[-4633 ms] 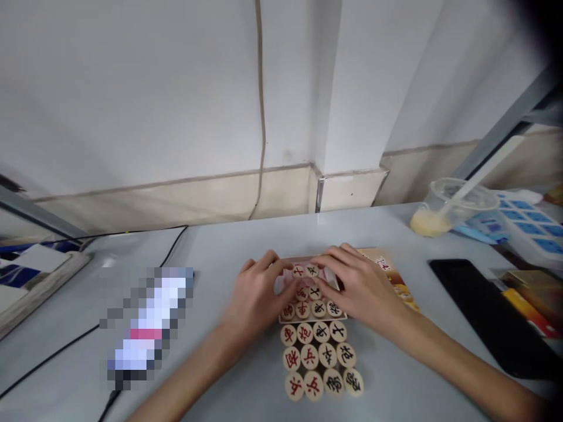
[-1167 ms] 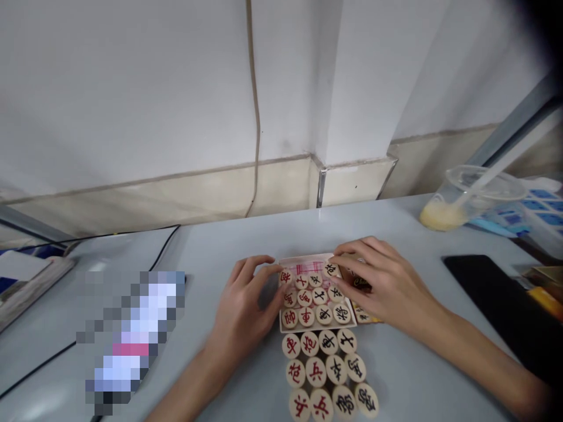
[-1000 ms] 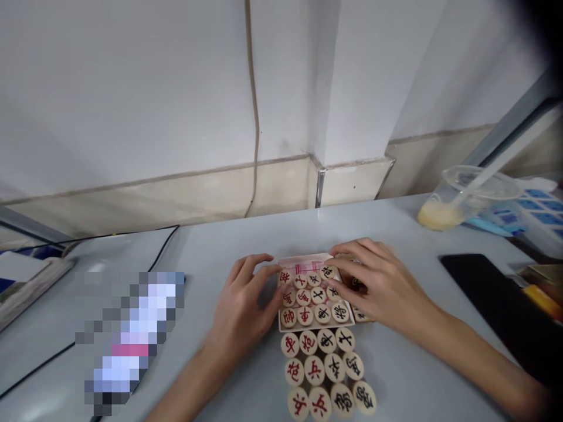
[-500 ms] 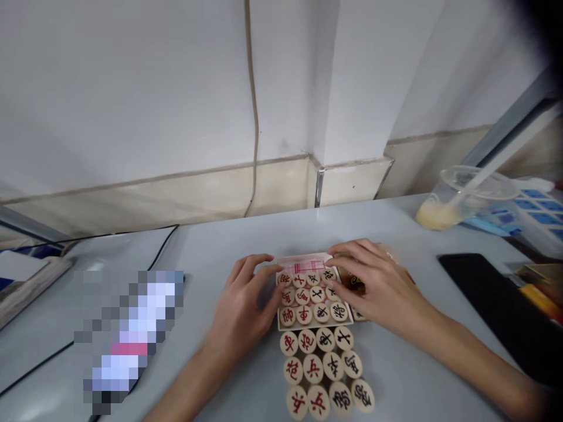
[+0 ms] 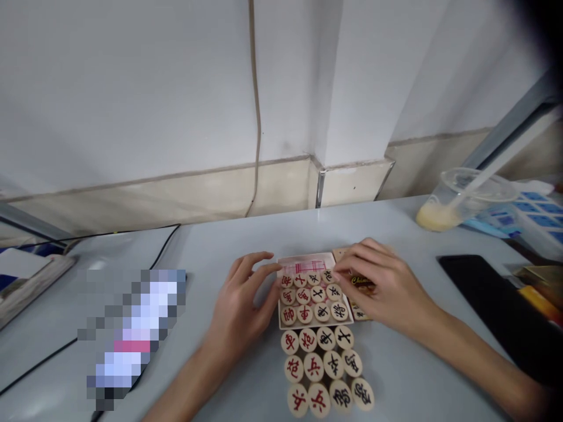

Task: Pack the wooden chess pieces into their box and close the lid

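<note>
A shallow white box (image 5: pixel 284 326) holds rows of round Chinese chess pieces, red characters on the left and black on the right. Part of its far end, with pink lines, shows no pieces. More Chinese chess pieces (image 5: pixel 313 367) lie in rows on the table in front of it. My left hand (image 5: pixel 246 293) is at the box's left edge, fingers apart and curved, nothing visible in them. At the right edge, my right hand (image 5: pixel 378 281) hovers over a printed box lid (image 5: pixel 361 313), partly hiding it. Its thumb and fingers are bent, and no piece shows between them.
A phone-like blurred screen (image 5: pixel 138 328) with a cable lies on the left. To the right are a black flat object (image 5: pixel 488 310) and a clear plastic cup (image 5: pixel 440 214) with pale yellow drink and a straw. The wall (image 5: pixel 176 199) borders the table's back.
My right hand has shifted slightly right, off the box's pieces, uncovering more of the right column and the printed lid. My left hand has barely moved.
</note>
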{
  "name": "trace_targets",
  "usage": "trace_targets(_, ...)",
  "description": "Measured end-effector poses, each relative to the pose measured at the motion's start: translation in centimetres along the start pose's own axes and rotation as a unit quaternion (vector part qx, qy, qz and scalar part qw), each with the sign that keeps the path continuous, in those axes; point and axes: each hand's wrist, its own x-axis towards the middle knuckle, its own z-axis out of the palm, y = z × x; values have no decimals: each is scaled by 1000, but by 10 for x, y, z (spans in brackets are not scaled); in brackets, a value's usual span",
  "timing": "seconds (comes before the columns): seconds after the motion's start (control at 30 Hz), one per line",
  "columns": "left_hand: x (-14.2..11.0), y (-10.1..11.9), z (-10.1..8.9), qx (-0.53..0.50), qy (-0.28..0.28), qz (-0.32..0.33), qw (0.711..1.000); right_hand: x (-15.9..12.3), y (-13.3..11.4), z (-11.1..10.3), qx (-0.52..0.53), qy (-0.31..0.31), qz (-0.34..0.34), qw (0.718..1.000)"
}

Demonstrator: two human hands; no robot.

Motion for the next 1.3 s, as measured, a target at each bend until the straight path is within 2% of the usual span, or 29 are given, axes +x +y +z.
trace_targets(0.1, 0, 4, -9, -48, 12, 1, 999, -1, -9, -6, 49, -56, -50, 996)
trace_targets(0.2, -2, 7, -18, -88, -65, 58, 992, -3, -18, -8, 63, -93, -97, 989)
trace_targets(0.27, -3, 8, -22, -76, -124, 123, 982, -6, -20, -6, 39, -96, -128, 986)
trace_targets(0.33, -4, 9, -22, -45, -152, 183, 970, -8, -19, -3, 9, -93, -161, 983)
trace_targets(0.5, -8, 8, -14, 15, -150, 268, 952, -13, -16, 2, -38, -96, -201, 974)
trace_targets(0.67, -11, 8, -10, 41, -137, 290, 946, -15, -19, 3, -64, -100, -219, 968)
trace_targets(0.8, -9, 7, -16, 68, -115, 296, 946, -12, -20, -1, -76, -79, -223, 969)
trace_targets(0.93, -4, 5, -27, 92, -94, 259, 957, -6, -23, -13, -87, -54, -195, 975)
trace_targets(1.07, -14, 12, -30, 33, -74, 181, 980, -6, -33, -21, 8, -22, -65, 998)
trace_targets(1.13, -27, 18, -27, -21, -61, 113, 992, -16, -39, -19, 44, 3, -8, 999)
trace_targets(1.23, -53, 24, -21, -72, -42, 9, 997, -43, -46, -10, 58, 35, 29, 997)
trace_targets(1.3, -67, 25, -18, -82, -55, -47, 994, -62, -50, -2, 61, 49, 55, 995)
